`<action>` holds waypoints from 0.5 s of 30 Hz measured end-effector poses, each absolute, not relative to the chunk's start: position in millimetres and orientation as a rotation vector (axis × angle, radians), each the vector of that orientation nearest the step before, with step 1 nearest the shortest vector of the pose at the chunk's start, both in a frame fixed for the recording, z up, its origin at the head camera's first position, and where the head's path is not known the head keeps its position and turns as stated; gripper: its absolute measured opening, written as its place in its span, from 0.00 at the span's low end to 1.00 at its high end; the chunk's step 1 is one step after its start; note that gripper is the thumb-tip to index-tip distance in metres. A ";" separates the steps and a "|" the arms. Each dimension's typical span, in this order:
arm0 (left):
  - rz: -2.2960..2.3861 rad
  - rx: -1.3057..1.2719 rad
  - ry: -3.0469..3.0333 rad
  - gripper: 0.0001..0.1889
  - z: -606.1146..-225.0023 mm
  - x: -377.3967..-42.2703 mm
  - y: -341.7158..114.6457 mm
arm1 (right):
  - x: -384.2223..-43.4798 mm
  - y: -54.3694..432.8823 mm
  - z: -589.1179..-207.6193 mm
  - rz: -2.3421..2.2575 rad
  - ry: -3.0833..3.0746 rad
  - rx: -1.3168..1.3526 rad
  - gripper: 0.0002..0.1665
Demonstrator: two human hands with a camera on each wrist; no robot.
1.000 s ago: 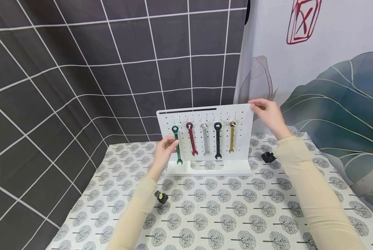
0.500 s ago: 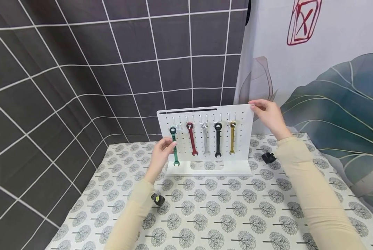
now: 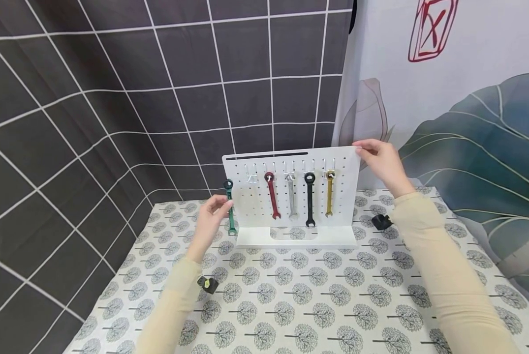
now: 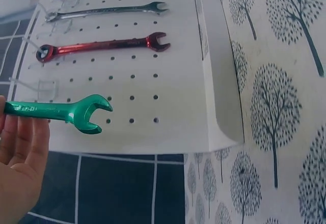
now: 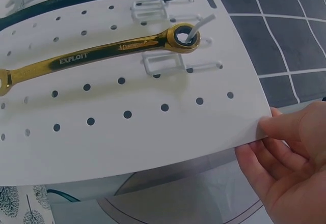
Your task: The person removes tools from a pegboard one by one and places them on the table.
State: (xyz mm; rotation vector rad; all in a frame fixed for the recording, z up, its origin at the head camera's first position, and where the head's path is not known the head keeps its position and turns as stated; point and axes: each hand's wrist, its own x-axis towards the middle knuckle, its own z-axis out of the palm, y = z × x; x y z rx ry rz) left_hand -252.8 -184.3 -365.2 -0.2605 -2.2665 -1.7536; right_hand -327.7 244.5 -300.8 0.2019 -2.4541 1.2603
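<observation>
In the head view my left hand (image 3: 210,221) pinches a green combination wrench (image 3: 231,209) upright at the left edge of a white pegboard (image 3: 255,206). Its open end (image 4: 89,114) points toward the camera's right in the left wrist view, apart from the board. My right hand (image 3: 381,164) grips the board's upper right corner between thumb and fingers, also plain in the right wrist view. Still hanging on hooks are a red wrench (image 3: 272,196), a silver wrench (image 3: 291,196), a black wrench (image 3: 309,199) and a gold wrench (image 3: 329,194). The leftmost hook (image 3: 251,177) is bare.
The pegboard's white base (image 3: 335,239) stands on a tree-patterned tablecloth (image 3: 299,295). Behind it hangs a dark curtain (image 3: 180,108) with white grid lines. A pale leaf-patterned curtain (image 3: 481,147) is at the right. Black wrist cameras (image 3: 381,222) sit on both wrists.
My left hand has drawn the green wrench leftward, away from the leftmost hook and past the board's left edge. The right hand has stayed at the corner.
</observation>
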 end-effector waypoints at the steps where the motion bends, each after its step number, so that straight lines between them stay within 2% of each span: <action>1: -1.742 -0.248 -2.274 0.12 -364.3 -251.9 -186.9 | -327.6 244.7 -300.8 1.263 -2.454 0.205 0.22; 15: -1.745 -0.133 -2.248 0.15 -389.8 -270.9 -222.7 | -331.8 249.1 -301.6 1.270 -2.453 0.241 0.22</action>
